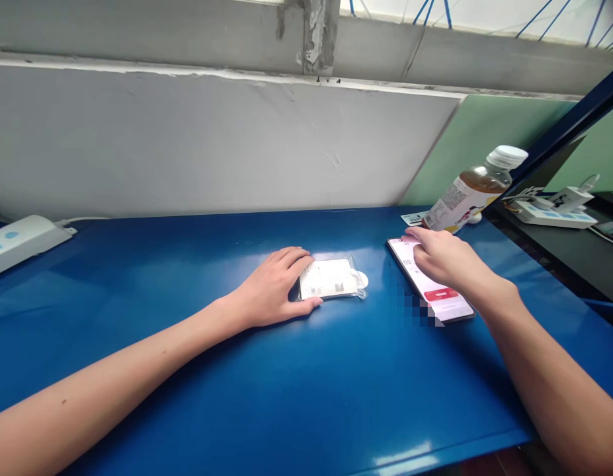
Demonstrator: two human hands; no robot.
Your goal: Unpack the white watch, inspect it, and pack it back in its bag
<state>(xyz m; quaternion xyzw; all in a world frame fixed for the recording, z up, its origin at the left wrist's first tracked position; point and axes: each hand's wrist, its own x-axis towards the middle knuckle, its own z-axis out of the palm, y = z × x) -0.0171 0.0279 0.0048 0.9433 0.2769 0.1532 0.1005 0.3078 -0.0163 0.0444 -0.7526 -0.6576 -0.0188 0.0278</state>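
A small white packet in clear plastic wrap (334, 279) lies flat on the blue table (237, 370). My left hand (274, 289) rests beside it, thumb and fingers curled round its left end. To the right a smartphone (438, 291) lies face up with a lit screen showing a red button. My right hand (442, 258) hovers over the phone's upper part, fingers bent down and touching the screen.
A tilted bottle of brown drink with a white cap (472, 190) stands behind the phone, a small card (413, 217) beside it. A white power strip (18, 241) sits at far left, another power strip (554, 213) on a dark surface at right. Grey wall behind.
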